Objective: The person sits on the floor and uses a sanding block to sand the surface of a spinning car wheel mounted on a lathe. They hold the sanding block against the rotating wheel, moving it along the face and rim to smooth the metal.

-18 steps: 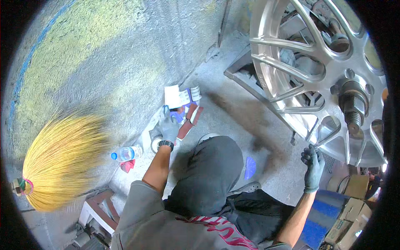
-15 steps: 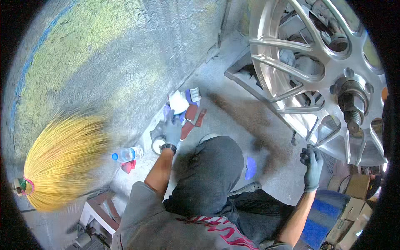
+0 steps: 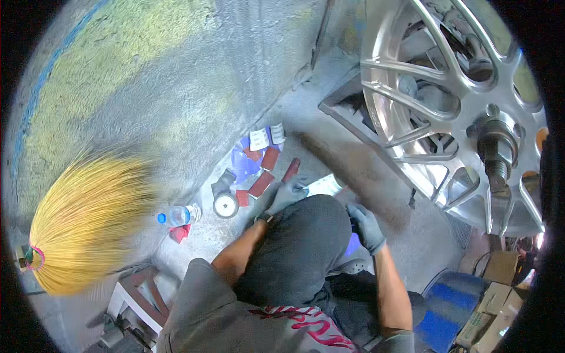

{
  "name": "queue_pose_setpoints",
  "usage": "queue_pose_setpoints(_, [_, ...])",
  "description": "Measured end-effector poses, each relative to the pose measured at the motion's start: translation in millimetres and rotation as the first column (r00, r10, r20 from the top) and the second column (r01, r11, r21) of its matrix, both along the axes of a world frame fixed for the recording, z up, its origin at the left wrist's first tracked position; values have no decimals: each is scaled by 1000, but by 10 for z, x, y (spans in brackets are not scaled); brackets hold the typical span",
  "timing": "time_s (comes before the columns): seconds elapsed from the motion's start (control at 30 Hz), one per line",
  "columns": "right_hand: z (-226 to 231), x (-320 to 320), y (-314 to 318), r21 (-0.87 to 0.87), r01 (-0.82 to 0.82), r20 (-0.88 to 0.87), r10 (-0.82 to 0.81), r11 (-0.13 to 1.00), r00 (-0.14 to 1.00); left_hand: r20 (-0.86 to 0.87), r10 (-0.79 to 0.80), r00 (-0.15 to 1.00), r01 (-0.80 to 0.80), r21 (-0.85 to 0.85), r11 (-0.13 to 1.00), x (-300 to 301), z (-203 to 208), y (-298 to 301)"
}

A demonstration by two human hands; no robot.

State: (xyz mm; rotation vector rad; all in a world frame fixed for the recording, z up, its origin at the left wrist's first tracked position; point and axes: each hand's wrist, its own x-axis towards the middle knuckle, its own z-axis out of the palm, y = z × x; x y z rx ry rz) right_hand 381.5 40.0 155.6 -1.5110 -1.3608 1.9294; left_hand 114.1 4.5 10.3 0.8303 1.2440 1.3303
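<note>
In a grey glove, my left hand [image 3: 286, 195] is beside my raised knee, its fingers closed at the edge of a pale flat sheet [image 3: 325, 185]. My right hand [image 3: 368, 228], gloved too, is at the knee's other side; its fingertips are dark and partly hidden, so what they hold does not show. Reddish-brown sandpaper pieces [image 3: 260, 184] lie left of my left hand with purple sheets [image 3: 245, 163] and a white label-like paper [image 3: 258, 140]. A round white-faced disc [image 3: 225, 206] is near them. Below my right hand, a purple piece [image 3: 354, 244] shows partly.
A large silver alloy wheel [image 3: 471, 88] stands at the upper right. A straw broom [image 3: 88, 223] leans by the rough wall [image 3: 176, 76]. A water bottle [image 3: 178, 216] and red crumpled scrap [image 3: 180, 233] sit left. A stool [image 3: 144, 297], blue mat [image 3: 450, 303] and cardboard boxes [image 3: 491, 315] are lower down.
My left hand has moved right from the sandpaper pile to the knee, where the pale sheet now shows. My right hand has come left from beneath the wheel to the knee.
</note>
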Motion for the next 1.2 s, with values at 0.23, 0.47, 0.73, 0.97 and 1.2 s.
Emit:
queue_pose_setpoints(0.23, [-1038,-307,148,10,345,-7,-345,939,939,37,-433,901,433,0,901,287,-440,293])
queue_pose_setpoints(0.47, [-1522,-73,-59,239,468,-54,-470,851,881,-81,-240,967,228,-135,964,-156,-1351,-306])
queue_pose_setpoints(0.73, [-1391,1066,-234,-258,784,-384,-804,565,454,-957,-53,287,-363,-160,918,-665,-794,-424])
queue_pose_setpoints(0.97, [-1294,980,-401,-128,675,-200,-686,726,700,-937,-275,215,-283,-330,901,-838,-927,-307])
queue_pose_setpoints(1.2, [-875,693,-309,-415,587,-477,-716,695,510,-884,-301,358,-273,-408,871,-826,-568,-149])
